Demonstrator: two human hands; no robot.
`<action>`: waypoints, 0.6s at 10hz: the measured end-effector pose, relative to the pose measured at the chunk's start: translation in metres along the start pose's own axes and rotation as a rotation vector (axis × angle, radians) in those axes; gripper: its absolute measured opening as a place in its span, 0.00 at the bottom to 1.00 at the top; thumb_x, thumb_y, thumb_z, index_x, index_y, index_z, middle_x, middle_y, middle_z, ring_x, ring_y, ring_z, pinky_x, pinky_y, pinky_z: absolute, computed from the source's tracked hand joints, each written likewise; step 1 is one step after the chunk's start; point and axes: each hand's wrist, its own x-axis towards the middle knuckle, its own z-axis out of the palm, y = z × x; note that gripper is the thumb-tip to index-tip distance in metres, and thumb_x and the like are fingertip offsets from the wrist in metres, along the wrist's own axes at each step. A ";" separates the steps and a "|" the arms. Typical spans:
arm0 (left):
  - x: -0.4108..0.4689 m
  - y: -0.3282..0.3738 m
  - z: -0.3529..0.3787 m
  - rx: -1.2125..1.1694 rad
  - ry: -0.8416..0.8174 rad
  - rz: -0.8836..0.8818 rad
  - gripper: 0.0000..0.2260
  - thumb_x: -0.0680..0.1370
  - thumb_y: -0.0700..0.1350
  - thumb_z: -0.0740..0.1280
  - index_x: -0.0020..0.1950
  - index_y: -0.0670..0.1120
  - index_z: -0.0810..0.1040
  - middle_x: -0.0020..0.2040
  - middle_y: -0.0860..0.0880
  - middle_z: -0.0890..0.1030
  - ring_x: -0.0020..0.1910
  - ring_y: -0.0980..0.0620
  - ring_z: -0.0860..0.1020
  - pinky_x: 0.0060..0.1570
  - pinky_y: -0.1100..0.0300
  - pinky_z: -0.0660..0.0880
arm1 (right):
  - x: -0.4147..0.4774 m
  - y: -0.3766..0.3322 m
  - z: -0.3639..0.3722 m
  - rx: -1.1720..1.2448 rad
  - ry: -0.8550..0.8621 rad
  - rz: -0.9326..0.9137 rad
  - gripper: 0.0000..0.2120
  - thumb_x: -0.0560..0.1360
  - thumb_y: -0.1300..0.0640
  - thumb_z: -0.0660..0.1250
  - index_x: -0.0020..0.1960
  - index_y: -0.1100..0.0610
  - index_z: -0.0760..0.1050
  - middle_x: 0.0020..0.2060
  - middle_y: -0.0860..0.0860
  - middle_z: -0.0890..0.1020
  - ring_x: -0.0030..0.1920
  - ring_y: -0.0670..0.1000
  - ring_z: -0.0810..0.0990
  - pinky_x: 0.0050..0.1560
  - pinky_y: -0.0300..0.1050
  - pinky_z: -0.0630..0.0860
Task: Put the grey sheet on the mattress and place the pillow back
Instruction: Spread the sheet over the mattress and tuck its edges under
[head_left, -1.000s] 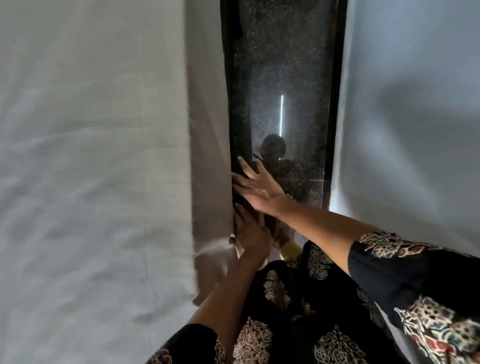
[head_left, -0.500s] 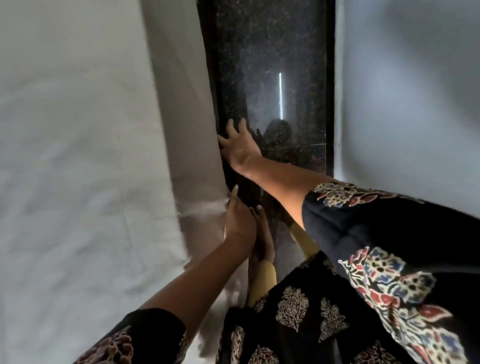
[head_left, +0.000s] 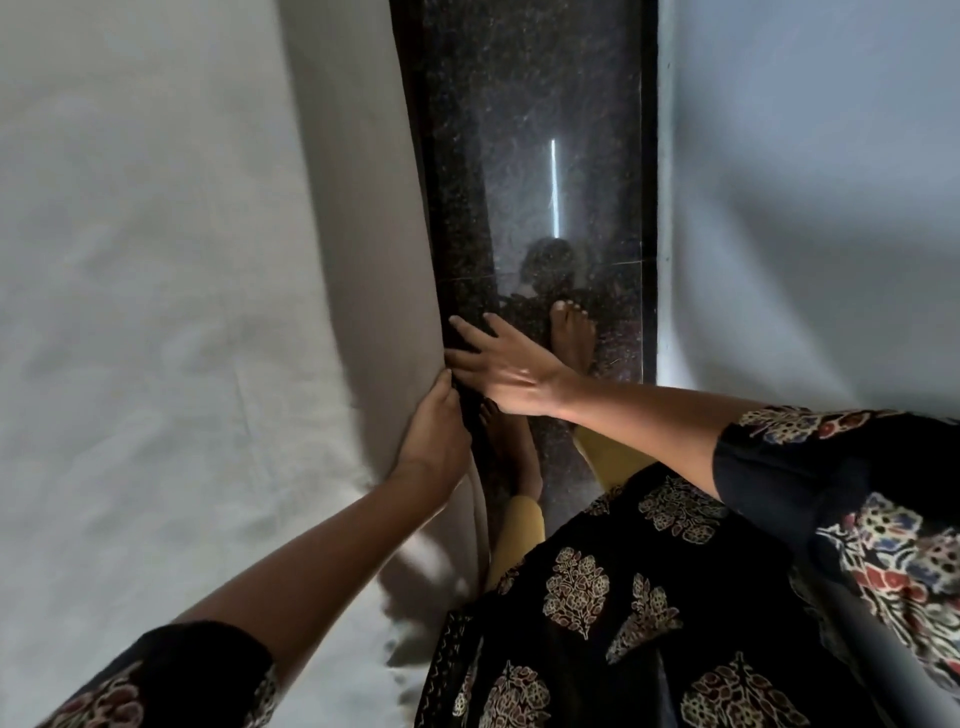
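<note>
Grey sheet (head_left: 156, 312) lies spread left of both hands, its edge hanging down the mattress side. Left hand (head_left: 431, 436) presses against that hanging edge; fingers hidden, grasp cannot be told. Right hand (head_left: 509, 364), just beyond it, is released, straight fingertips touching the same edge. Dark polished floor (head_left: 519, 156) lies right of the hands.

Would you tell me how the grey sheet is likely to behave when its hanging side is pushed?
The sheet is probably floppy: it drapes over the side and wrinkles on top. It would likely buckle where the right hand touches it. It looks thin, so probably light.
</note>
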 end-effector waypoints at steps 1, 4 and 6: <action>-0.004 -0.002 -0.001 0.020 0.008 -0.030 0.24 0.83 0.52 0.49 0.74 0.38 0.62 0.74 0.39 0.62 0.75 0.39 0.54 0.73 0.45 0.39 | -0.001 -0.001 -0.019 -0.193 -0.060 -0.134 0.19 0.79 0.57 0.55 0.69 0.56 0.68 0.71 0.51 0.67 0.75 0.60 0.52 0.73 0.62 0.51; -0.006 -0.005 0.001 -0.046 -0.079 0.019 0.22 0.81 0.55 0.52 0.71 0.47 0.70 0.70 0.49 0.71 0.73 0.45 0.60 0.73 0.45 0.39 | 0.047 -0.027 -0.012 -0.383 -0.210 -0.005 0.27 0.81 0.51 0.47 0.77 0.59 0.45 0.77 0.54 0.53 0.77 0.57 0.44 0.73 0.59 0.38; -0.011 -0.007 -0.012 0.096 -0.157 0.042 0.24 0.82 0.55 0.50 0.74 0.44 0.64 0.74 0.43 0.65 0.74 0.38 0.55 0.72 0.41 0.40 | 0.007 -0.039 0.006 -0.259 -0.073 0.021 0.26 0.81 0.51 0.47 0.77 0.57 0.48 0.77 0.54 0.51 0.77 0.56 0.43 0.74 0.60 0.36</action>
